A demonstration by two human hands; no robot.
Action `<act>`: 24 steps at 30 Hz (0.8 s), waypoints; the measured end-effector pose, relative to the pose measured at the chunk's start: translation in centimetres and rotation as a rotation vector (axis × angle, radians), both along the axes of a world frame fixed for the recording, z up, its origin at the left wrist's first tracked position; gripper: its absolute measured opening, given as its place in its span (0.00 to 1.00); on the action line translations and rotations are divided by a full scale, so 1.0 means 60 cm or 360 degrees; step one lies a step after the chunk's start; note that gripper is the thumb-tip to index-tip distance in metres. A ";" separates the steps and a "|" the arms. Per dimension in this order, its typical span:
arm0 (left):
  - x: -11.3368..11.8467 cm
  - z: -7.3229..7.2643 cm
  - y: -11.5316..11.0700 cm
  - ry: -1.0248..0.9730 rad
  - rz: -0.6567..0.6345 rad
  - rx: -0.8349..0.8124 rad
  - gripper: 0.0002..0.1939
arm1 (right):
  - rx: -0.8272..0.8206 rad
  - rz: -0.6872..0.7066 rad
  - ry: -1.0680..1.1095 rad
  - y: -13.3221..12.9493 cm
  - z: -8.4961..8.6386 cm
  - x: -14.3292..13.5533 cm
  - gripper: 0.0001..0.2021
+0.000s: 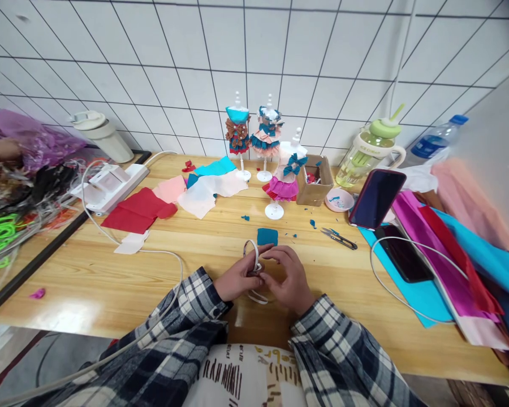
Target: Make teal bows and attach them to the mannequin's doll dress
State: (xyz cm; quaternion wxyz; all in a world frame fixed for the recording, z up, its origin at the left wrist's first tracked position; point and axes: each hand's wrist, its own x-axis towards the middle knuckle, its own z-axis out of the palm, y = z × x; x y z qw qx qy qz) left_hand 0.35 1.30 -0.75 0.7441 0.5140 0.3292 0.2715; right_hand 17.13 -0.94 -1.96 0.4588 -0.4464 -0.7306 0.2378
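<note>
A looped white cable point(251, 246) is bunched up between my two hands over the front middle of the table. My left hand point(236, 278) is closed on it, thumb on top, with part of the loop standing above the fingers. From the other side my right hand point(292, 278) meets it, thumb and bent fingers pinching at the same spot; the exact contact is partly hidden. Just beyond my fingertips lies a small dark teal cloth piece point(267, 236). Black-handled thread snips point(340, 238) rest to the right of it.
Three mini dress forms point(274, 210) in ruffled outfits stand near the wall, beside a cardboard box point(314, 189) and pink dish point(339, 200). Cloth pieces point(138, 209) and a power strip point(110, 186) lie left. Phones point(404, 257), fabrics point(443, 265) and a bottle point(367, 152) occupy the right.
</note>
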 end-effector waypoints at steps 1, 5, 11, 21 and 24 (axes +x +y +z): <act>0.000 0.001 0.001 -0.0005 -0.0001 -0.0014 0.42 | 0.0065 -0.0034 -0.0046 0.000 -0.003 -0.001 0.12; -0.001 -0.001 0.002 0.0005 -0.0036 -0.0002 0.44 | 0.0256 -0.0114 -0.0256 0.000 -0.009 0.001 0.08; 0.000 -0.002 0.000 0.0056 -0.0108 0.0075 0.41 | 0.0331 -0.0161 -0.0384 -0.004 -0.008 0.007 0.06; 0.002 -0.014 0.000 0.0729 0.0012 0.1042 0.08 | 0.0073 -0.0208 -0.0236 -0.007 -0.002 -0.004 0.04; 0.004 -0.014 -0.001 0.0912 0.0080 0.1363 0.10 | 0.0004 -0.0268 -0.0088 -0.005 -0.010 -0.005 0.04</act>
